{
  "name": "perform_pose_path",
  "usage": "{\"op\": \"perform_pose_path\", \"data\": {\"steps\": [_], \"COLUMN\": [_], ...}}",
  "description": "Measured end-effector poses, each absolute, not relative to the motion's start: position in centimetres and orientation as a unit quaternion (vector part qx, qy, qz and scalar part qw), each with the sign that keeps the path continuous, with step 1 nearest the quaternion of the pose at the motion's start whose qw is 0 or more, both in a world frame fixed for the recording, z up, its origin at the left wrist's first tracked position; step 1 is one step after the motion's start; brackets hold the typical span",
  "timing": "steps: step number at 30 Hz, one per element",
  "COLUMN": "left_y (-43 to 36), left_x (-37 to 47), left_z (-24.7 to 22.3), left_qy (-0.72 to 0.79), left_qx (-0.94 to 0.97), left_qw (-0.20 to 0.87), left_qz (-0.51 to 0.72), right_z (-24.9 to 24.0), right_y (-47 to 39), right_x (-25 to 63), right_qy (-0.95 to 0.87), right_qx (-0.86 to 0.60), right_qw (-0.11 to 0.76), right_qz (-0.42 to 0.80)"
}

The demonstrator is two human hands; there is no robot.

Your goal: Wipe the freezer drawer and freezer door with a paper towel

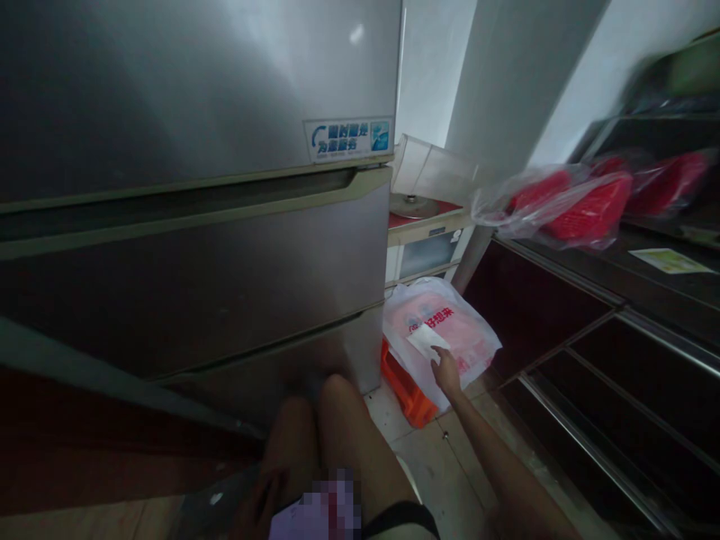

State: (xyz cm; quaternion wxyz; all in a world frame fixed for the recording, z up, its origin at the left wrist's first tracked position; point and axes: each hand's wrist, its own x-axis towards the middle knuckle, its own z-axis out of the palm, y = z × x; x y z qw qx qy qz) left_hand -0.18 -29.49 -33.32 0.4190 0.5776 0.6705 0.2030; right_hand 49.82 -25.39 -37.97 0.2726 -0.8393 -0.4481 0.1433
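My right hand (445,369) reaches forward over a white plastic bag (475,330) with red lettering. Its fingers pinch a small white sheet (426,340), like paper or tissue, which lies against or just above the bag. Beneath the bag is an orange plastic crate (413,394), partly covered. Low in the view, near my lap, my left hand (267,496) is dim, with its fingers bent beside a flat phone (298,519) with a pale purple face. Part of that face is pixelated, and most of the left hand is in shadow.
A grey refrigerator (253,277) fills the left side. Behind the bag stands a low cabinet (424,251) with a round metal lid (413,204). Red items in clear plastic (585,199) lie on the dark shelf unit (664,300) at right. Tiled floor (433,457) shows below.
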Motion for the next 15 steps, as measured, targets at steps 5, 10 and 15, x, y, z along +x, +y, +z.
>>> {"op": "perform_pose_path", "data": {"steps": [5,10,15], "left_y": [-25.0,-21.1,-20.0], "left_x": [1.5,4.0,5.2], "left_z": [-33.9,-35.2,-36.6], "left_qy": [0.640,0.633,0.596], "left_qx": [0.627,0.646,0.693], "left_qw": [0.411,0.395,0.371], "left_qz": [0.171,0.164,0.164], "right_z": [-40.2,-42.1,-42.4], "right_y": [-23.0,-20.3,-19.3], "right_x": [50.4,49.8,49.9], "right_qy": [-0.468,-0.470,-0.465], "right_qx": [-0.861,-0.875,-0.882], "right_qw": [0.168,0.075,0.019], "right_qz": [0.107,0.085,0.077]}}
